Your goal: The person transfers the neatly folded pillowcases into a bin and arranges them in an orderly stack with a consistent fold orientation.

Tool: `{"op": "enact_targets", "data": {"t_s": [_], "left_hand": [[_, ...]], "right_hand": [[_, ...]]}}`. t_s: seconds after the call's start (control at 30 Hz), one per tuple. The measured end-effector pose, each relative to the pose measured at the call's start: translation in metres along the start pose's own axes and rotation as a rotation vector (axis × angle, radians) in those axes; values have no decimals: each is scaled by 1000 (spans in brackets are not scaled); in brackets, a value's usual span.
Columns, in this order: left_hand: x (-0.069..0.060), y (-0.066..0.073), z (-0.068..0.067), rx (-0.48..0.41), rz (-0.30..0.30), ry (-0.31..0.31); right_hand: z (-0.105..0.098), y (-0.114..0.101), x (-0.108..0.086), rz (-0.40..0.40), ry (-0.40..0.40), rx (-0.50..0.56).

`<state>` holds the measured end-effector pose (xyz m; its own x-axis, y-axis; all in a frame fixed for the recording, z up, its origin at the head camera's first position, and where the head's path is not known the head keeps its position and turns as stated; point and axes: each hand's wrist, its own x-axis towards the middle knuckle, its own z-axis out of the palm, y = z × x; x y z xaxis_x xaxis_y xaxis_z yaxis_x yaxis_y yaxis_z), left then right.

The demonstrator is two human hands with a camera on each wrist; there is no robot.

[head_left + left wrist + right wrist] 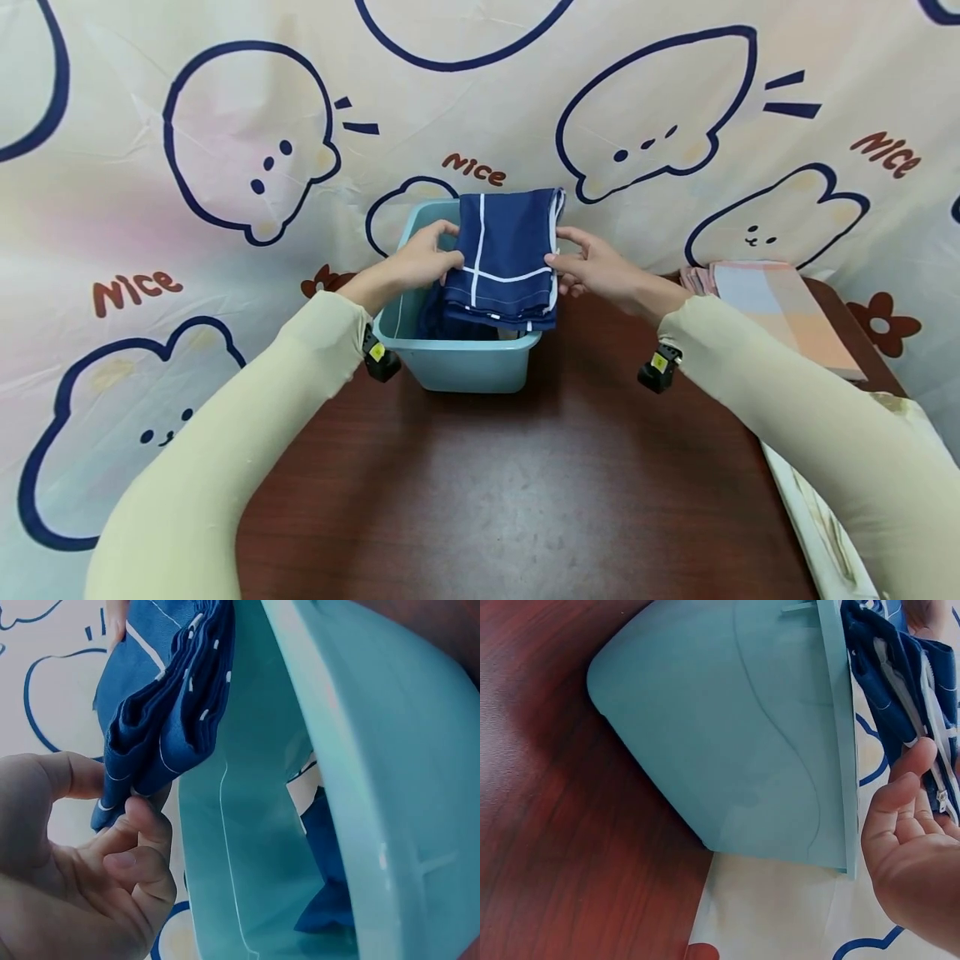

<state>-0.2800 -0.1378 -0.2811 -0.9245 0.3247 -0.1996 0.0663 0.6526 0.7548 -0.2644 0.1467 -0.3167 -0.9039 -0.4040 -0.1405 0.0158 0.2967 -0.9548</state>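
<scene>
Lest the folded cloth (pixel 513 233) spread, we judge, left hand (pixel 423 257) pinches its nine o'clock edge, right hand (pixel 600 267) its three.

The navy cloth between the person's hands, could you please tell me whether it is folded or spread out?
Folded: the left wrist view shows several layers of the navy cloth stacked together along its edge.

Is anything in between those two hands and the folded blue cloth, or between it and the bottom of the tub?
Nothing visible separates the left hand or right hand from the folded navy cloth; both pinch its sides. Below it the light-blue tub is open, but other dark blue fabric lies inside.
</scene>
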Motion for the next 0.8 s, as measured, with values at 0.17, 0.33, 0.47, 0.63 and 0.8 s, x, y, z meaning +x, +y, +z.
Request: {"op": "enact_targets", "data": {"t_s": [0.17, 0.33, 0.47, 0.63, 0.8], "left_hand": [[3, -3, -7, 10, -20, 4], [4, -6, -10, 8, -42, 9], [4, -6, -11, 18, -65, 4], [3, -7, -15, 47, -76, -4], [4, -12, -19, 67, -69, -5]], "right_hand": [[4, -4, 7, 15, 4, -15], [8, -7, 12, 32, 14, -23], [12, -10, 16, 41, 2, -53], [17, -16, 20, 62, -7, -85], [23, -17, 25, 92, -9, -105]]}}
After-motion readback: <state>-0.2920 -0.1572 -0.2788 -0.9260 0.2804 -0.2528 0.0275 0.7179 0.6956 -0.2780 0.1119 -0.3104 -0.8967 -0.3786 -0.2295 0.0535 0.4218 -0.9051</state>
